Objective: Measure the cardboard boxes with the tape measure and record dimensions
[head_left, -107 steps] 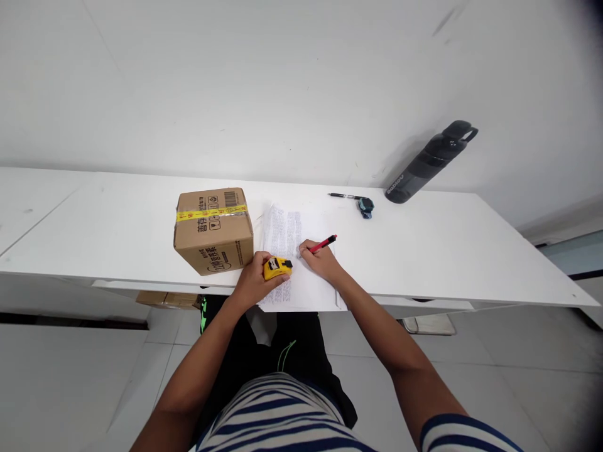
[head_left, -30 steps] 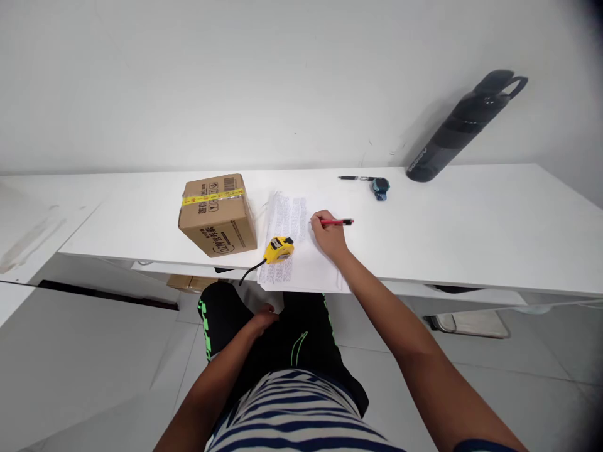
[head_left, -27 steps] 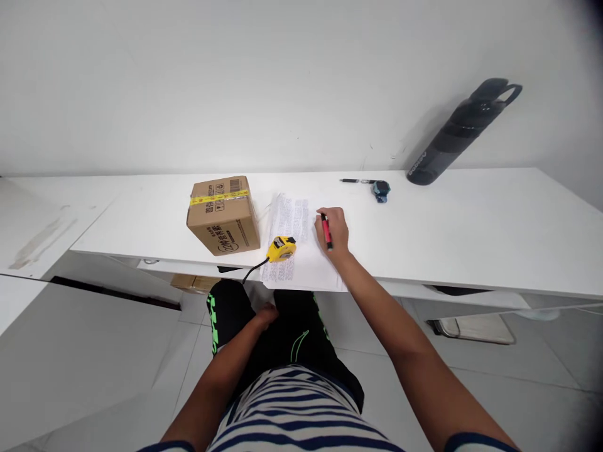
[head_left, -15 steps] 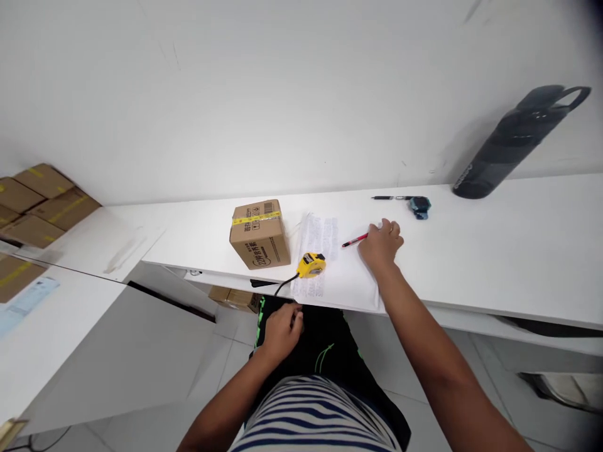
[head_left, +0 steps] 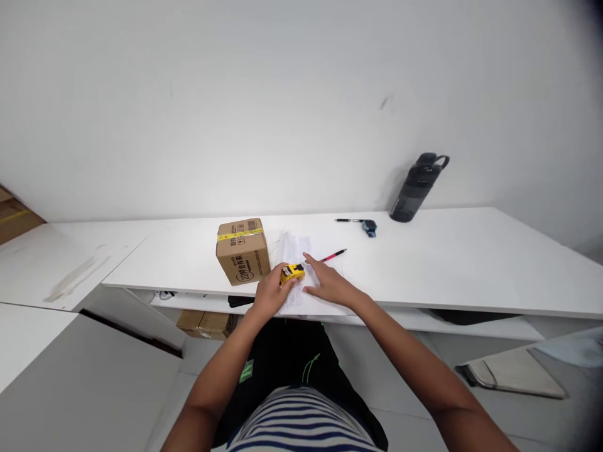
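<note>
My left hand [head_left: 270,292] is closed around a yellow and black tape measure [head_left: 293,272], which it holds over the paper near the front edge of the desk. Close by on the right, my right hand [head_left: 331,284] is open, thumb and fingers apart and pointing toward the tape measure. Beneath both hands lie the written sheets of paper [head_left: 301,245], partly covered. A red and black pencil [head_left: 334,255] rests just beyond the right hand. To the left of the paper stands a taped cardboard box [head_left: 242,252].
Farther back lie a black pen [head_left: 348,220] and a small dark blue object [head_left: 369,227]. A dark water bottle [head_left: 414,188] stands by the wall. More cartons sit at the far left [head_left: 16,220] and a carton [head_left: 202,323] is under the desk [head_left: 447,270].
My left hand has risen from my lap and taken hold of the tape measure. My right hand has let go of the pencil and come left toward it. The view has shifted.
</note>
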Motion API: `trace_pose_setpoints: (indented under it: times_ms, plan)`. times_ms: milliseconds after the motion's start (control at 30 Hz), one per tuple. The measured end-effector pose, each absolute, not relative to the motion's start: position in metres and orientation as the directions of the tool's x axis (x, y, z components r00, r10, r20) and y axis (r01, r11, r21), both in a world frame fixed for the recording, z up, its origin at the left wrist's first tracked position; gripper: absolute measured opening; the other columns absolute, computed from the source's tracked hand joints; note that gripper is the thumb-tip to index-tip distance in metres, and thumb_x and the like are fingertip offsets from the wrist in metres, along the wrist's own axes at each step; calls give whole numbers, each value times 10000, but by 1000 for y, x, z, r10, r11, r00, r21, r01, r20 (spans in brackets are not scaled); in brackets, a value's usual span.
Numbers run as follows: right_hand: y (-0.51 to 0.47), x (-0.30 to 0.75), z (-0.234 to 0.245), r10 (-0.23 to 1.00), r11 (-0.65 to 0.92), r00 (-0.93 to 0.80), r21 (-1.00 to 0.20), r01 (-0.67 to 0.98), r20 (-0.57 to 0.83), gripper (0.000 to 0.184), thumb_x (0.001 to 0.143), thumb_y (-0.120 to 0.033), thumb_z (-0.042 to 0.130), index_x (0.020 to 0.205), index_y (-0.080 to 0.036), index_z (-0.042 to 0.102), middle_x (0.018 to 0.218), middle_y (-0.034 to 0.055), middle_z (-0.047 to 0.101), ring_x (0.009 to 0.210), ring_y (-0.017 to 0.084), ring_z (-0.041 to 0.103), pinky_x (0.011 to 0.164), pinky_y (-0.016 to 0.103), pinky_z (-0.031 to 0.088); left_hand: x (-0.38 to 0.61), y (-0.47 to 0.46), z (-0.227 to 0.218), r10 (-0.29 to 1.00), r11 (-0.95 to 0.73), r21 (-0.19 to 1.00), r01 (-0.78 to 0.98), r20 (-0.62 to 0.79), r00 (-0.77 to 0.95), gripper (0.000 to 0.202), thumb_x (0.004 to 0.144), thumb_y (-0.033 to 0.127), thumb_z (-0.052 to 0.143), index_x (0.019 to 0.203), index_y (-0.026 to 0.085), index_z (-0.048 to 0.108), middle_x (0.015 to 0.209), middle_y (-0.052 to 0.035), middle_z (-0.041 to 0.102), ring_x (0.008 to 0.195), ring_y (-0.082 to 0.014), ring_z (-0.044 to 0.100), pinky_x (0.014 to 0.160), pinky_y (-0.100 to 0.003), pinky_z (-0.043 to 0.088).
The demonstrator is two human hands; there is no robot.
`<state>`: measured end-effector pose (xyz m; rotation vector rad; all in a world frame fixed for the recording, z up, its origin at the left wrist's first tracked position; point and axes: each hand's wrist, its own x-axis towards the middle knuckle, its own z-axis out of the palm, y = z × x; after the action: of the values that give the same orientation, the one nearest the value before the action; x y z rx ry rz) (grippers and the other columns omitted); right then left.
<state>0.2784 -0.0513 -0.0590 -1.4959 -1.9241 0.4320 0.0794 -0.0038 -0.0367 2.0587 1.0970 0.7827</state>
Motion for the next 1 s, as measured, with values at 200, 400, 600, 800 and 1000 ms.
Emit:
trace_pose_setpoints:
  times_ms: [200,400,600,800,1000]
  plan:
    - [-61,250,-32,722,664,-393,-412,624,569,740,927,-299,558,1541,-402,158,1577,89,326,1384,281,430,1053,532,456,34,-25,-5,953,56,976,-212,11,301,589,739,534,731,1150,194,481,1080,-91,685,826,-178,699,636,-281,571]
    - [-54,203,1,611,781,-412,-428,455,676,917,781,-482,739,1513,-449,187,1587,85,280,1421,312,364,1081,544,427,5,-42,28,907,166,934,-318,-18,420,494,812,578,649,1088,209,470,1101,-84,679,826,-167,703,654,-284,575]
    - [-48,153,14,873,487,-49,-873,10,486,941,779,-636,661,1521,-343,162,1542,132,360,1336,295,483,1067,481,458,12,-34,12,912,-326,915,-239,371,176,587,818,540,667,1238,203,433,1269,-159,613,1111,-235,652,905,-378,554]
    - [-15,146,42,928,372,39,-928,-6,372,722,679,-538,780,1282,-266,490,1169,77,654,1025,249,657,878,403,562,6,6,11,740,-660,746,-94,666,94,530,927,520,511,1336,206,384,1363,-179,541,1228,-248,582,1010,-423,493]
    - [51,154,97,784,616,-270,-647,449,559,472,731,-441,745,1130,-234,601,1088,50,673,924,220,641,796,355,518,-31,57,-2,782,-613,753,240,622,43,1110,642,588,795,1509,273,177,1601,-181,194,1495,-373,132,1178,-585,200]
